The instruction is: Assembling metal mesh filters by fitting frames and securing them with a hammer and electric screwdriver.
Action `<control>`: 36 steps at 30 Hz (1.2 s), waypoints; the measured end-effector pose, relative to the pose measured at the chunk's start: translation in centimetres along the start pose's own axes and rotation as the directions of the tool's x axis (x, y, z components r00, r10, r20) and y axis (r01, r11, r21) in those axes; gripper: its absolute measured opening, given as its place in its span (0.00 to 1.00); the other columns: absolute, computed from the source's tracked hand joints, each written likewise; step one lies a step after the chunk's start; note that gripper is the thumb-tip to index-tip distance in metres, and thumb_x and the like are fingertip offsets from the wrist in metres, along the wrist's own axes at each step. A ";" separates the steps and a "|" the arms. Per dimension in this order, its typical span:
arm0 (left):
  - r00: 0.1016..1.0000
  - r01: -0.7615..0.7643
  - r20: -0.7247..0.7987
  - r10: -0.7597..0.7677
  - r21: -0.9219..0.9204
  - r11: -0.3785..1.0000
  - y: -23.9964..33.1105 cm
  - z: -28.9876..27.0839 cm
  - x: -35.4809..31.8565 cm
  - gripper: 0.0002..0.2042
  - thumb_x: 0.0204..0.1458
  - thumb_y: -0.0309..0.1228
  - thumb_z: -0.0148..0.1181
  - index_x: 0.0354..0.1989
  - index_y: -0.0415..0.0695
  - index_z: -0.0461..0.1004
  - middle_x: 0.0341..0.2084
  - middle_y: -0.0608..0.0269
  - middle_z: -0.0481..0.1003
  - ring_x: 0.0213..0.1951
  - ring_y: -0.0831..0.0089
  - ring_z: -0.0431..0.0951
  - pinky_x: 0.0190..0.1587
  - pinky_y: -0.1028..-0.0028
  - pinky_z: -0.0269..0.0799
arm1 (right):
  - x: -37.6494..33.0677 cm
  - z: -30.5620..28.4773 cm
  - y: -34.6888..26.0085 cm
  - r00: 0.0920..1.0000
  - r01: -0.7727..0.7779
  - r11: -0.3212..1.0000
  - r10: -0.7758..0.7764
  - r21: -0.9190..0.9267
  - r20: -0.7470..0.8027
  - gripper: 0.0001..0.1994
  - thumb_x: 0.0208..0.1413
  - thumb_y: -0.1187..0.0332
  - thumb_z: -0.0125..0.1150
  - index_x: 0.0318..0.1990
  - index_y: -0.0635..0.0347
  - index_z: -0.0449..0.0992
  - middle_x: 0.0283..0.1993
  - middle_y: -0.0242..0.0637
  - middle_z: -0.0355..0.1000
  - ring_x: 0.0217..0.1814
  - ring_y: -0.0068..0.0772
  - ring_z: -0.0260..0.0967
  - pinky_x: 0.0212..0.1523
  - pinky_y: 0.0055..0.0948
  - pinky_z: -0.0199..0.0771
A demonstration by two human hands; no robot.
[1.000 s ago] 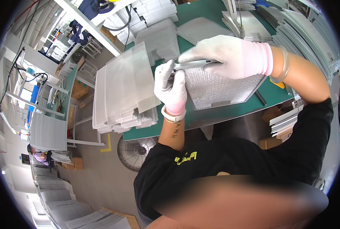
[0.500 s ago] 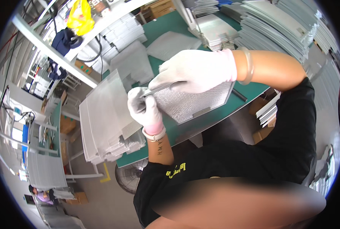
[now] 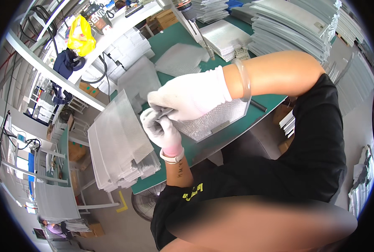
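White gloves point(image 3: 197, 93) close together above a silver sheet point(image 3: 227, 116)

My left hand point(image 3: 161, 129) and my right hand point(image 3: 187, 100) meet over the near side of a green table point(image 3: 187, 148). The fingers of both are bent in, grasping a narrow grey piece point(image 3: 166, 112) between them. Only a sliver of it shows, so I cannot tell its kind. My left hand comes up from below with its thumb toward the right one; my right hand reaches across from the right, its back turned up.

The silver sheet, textured all over, lies on the table beneath my right hand and wrist, partly hidden by them. A small grey plate point(image 3: 220, 127) sits at its near edge. I cannot tell whether my gloves touch the sheet. Just beyond its right side lies a dark rod point(image 3: 258, 105).

I wear a white band point(image 3: 172, 158) on my left wrist and a clear bangle point(image 3: 242, 77) on my right.

To the left of my left hand, near it, is a stack of mesh sheets point(image 3: 113, 140) with uneven edges. Farther back on the table lies a pale sheet point(image 3: 179, 59). A tall pile of grey panels point(image 3: 285, 31) stands at the far right, and a round fan point(image 3: 146, 205) sits low beneath the near left corner.
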State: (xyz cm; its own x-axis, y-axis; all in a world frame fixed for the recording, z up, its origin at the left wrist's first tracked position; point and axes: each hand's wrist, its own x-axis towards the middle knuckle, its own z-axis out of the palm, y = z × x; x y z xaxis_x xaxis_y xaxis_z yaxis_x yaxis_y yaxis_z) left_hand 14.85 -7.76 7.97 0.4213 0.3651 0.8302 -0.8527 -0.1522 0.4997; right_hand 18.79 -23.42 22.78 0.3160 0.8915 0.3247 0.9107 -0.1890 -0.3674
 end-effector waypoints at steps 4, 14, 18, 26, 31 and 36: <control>0.991 -0.049 0.118 0.058 -0.072 0.996 -0.4 -0.4 -0.3 0.17 0.55 0.15 0.47 0.52 0.44 0.65 0.44 0.59 0.68 0.43 0.74 0.69 0.47 0.76 0.65 | -3.6 -2.5 0.3 0.995 0.065 0.961 -0.043 -0.268 0.087 0.12 0.55 0.64 0.60 0.40 0.64 0.72 0.37 0.50 0.75 0.42 0.53 0.75 0.42 0.44 0.74; 0.874 -0.328 0.443 0.201 0.231 0.916 4.3 3.2 6.1 0.16 0.57 0.15 0.47 0.53 0.39 0.69 0.38 0.60 0.74 0.34 0.75 0.73 0.40 0.76 0.69 | -26.8 7.6 16.8 0.600 -0.757 0.649 0.647 -0.073 -0.470 0.19 0.58 0.61 0.56 0.52 0.62 0.74 0.52 0.52 0.74 0.53 0.55 0.73 0.53 0.45 0.74; 0.266 -0.716 0.952 0.153 0.089 0.693 8.1 12.0 7.9 0.17 0.50 0.29 0.58 0.50 0.48 0.75 0.31 0.61 0.78 0.31 0.64 0.78 0.36 0.67 0.73 | -26.2 15.8 15.5 0.519 -0.848 0.431 0.793 -0.307 -0.319 0.19 0.55 0.60 0.60 0.52 0.58 0.73 0.45 0.49 0.71 0.47 0.52 0.74 0.49 0.46 0.76; 0.100 -0.828 0.990 0.103 0.025 0.560 0.3 15.3 1.1 0.17 0.53 0.33 0.56 0.53 0.54 0.73 0.21 0.70 0.69 0.26 0.70 0.73 0.32 0.68 0.69 | -30.9 10.2 14.6 0.611 -0.662 0.682 0.731 0.311 -0.303 0.25 0.62 0.65 0.54 0.65 0.65 0.63 0.50 0.54 0.74 0.50 0.48 0.75 0.54 0.38 0.73; 0.677 -0.641 0.719 0.154 0.474 0.603 -1.8 16.2 -2.4 0.33 0.39 0.57 0.68 0.50 0.46 0.76 0.22 0.69 0.72 0.29 0.67 0.72 0.39 0.63 0.68 | -32.5 -3.0 5.2 0.694 -0.547 0.810 0.580 0.210 -0.427 0.26 0.60 0.75 0.52 0.67 0.61 0.61 0.43 0.35 0.73 0.40 0.22 0.70 0.42 0.26 0.75; 0.802 -0.553 0.573 0.168 0.607 0.570 -2.9 17.6 -3.6 0.25 0.37 0.54 0.70 0.38 0.48 0.79 0.22 0.70 0.71 0.29 0.65 0.71 0.42 0.61 0.66 | -31.1 -7.5 0.4 0.658 -0.470 0.863 0.484 0.187 -0.577 0.29 0.68 0.64 0.51 0.73 0.63 0.53 0.37 0.32 0.70 0.25 0.13 0.58 0.27 0.17 0.65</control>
State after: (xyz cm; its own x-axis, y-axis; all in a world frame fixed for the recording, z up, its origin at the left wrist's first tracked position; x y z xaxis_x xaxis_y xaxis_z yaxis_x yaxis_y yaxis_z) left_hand 21.24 -24.81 7.85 0.3715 -0.2588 0.8916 -0.5320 -0.8464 -0.0241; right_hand 11.32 -54.29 19.09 0.8020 0.2577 0.5389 0.5873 -0.5052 -0.6323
